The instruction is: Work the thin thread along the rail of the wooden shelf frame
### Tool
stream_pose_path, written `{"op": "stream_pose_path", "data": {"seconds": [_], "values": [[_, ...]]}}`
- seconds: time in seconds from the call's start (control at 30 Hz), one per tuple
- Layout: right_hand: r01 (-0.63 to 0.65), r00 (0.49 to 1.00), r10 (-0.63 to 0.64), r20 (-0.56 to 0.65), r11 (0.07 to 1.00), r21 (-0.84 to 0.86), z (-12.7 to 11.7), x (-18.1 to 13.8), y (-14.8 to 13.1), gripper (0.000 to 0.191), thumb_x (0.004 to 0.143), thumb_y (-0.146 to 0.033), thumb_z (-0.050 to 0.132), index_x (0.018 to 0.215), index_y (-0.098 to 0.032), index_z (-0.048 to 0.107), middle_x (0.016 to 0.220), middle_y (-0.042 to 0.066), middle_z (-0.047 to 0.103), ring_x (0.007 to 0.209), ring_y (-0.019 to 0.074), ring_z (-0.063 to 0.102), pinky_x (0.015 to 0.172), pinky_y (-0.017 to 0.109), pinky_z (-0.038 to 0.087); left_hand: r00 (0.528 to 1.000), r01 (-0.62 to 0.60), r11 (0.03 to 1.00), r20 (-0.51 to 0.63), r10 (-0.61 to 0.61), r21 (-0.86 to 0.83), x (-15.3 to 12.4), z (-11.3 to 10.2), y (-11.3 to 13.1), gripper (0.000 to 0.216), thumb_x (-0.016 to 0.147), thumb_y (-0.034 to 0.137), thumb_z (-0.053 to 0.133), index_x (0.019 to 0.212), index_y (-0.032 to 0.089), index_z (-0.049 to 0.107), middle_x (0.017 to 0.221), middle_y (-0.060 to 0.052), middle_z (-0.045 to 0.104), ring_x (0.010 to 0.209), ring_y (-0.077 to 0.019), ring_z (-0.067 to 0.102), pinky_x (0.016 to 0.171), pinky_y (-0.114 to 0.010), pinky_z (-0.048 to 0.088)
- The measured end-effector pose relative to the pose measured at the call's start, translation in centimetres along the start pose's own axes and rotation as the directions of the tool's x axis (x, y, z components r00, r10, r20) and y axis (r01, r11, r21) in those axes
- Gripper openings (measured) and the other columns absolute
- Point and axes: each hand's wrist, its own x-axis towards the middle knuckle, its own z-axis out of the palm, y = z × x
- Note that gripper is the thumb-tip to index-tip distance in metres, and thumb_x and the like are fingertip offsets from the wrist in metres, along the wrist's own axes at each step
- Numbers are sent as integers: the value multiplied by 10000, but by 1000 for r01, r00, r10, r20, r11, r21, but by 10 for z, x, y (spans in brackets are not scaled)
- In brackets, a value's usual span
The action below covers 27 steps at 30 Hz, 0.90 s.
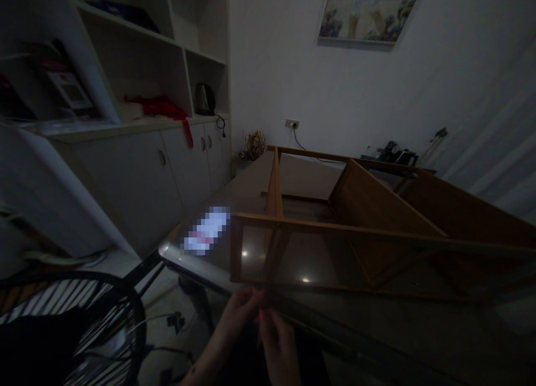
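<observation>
My left hand [242, 312] and my right hand [277, 337] meet just off the near edge of a dark glossy table [360, 313]. The fingers of both are pinched together, fingertips close to each other. Whatever is between them, if anything, is too small and dim to make out. Just beyond my hands, a brown wooden shelf frame [360, 229] lies on its side on the table, with several boards set across it. Left of the frame lies a lit, blurred-out rectangle that looks like a phone screen [208, 229].
A round black slatted chair [136, 313] stands at the lower left, with cables on the floor beside it. White cabinets [138, 168] line the left wall and hold a kettle [205, 99] and red cloth [161, 105]. A wall socket [292, 123] has a plug in it.
</observation>
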Motion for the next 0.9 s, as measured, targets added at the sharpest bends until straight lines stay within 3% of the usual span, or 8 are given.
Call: {"op": "stream_pose_path", "data": {"seconds": [0.2, 0.43, 0.53, 0.6, 0.63, 0.73, 0.8, 0.9], "values": [[16, 999, -18, -34, 998, -54, 0, -3, 4, 353, 908, -448, 436, 951, -200, 685, 711, 35, 671, 629, 158, 621, 609, 214, 465, 999, 20, 1000, -46, -18, 24, -2, 2, 7, 504, 572, 619, 700, 562, 134, 564, 450, 41, 494, 410, -73, 404, 415, -188, 291], [102, 992, -112, -49, 979, -176, -3, 1, 1, 312, 905, -421, 459, 872, -222, 696, 802, 73, 704, 729, 191, 657, 702, 263, 475, 1000, 7, 999, 4, -7, 44, -1, -1, 5, 505, 612, 610, 681, 603, 108, 633, 500, 10, 553, 466, -92, 444, 470, -199, 325], [41, 990, -54, -130, 993, -108, -2, -3, 17, 386, 878, -534, 446, 834, -245, 697, 800, 64, 707, 740, 199, 658, 721, 288, 492, 1000, -16, 997, 24, 14, 77, -1, -4, 0, 477, 682, 577, 648, 671, 100, 673, 580, -20, 612, 534, -120, 507, 517, -209, 365], [-12, 963, 3, -269, 999, -32, 0, -6, 30, 489, 773, -683, 475, 859, -259, 704, 844, 57, 713, 801, 221, 658, 762, 311, 505, 998, -21, 997, 56, 17, 72, -2, -4, -2, 474, 711, 572, 624, 700, 101, 679, 591, -23, 619, 534, -123, 515, 514, -209, 370], [-53, 974, 53, -218, 999, 3, 0, -6, 34, 499, 721, -709, 519, 832, -262, 711, 809, 46, 713, 775, 219, 659, 745, 306, 514, 997, -18, 998, 76, 14, 52, -2, -4, -3, 481, 719, 578, 612, 715, 101, 678, 580, -20, 612, 515, -118, 507, 500, -207, 365], [-104, 978, 108, -180, 994, 35, 2, -4, 31, 509, 819, -647, 440, 837, -222, 720, 745, 50, 710, 680, 195, 662, 660, 276, 528, 995, 18, 999, 103, -14, -38, -4, -2, -3, 504, 702, 603, 616, 718, 101, 665, 517, -2, 573, 436, -93, 458, 437, -194, 326], [-178, 978, 190, -84, 976, 129, 4, -2, 19, 481, 840, -595, 463, 983, -202, 703, 942, 73, 718, 846, 212, 670, 714, 263, 526, 995, 39, 997, 98, -32, -64, -5, 0, -2, 496, 685, 597, 638, 701, 101, 660, 506, -5, 571, 417, -90, 454, 419, -193, 322], [-188, 981, 192, -2, 961, 201, 4, 1, 2, 468, 836, -555, 507, 1102, -203, 663, 1137, 85, 663, 1087, 243, 590, 880, 294, 475, 994, 36, 998, 101, -30, -60, -5, 0, -1, 473, 712, 579, 626, 681, 108, 655, 463, 2, 550, 397, -95, 457, 414, -199, 335]]}}
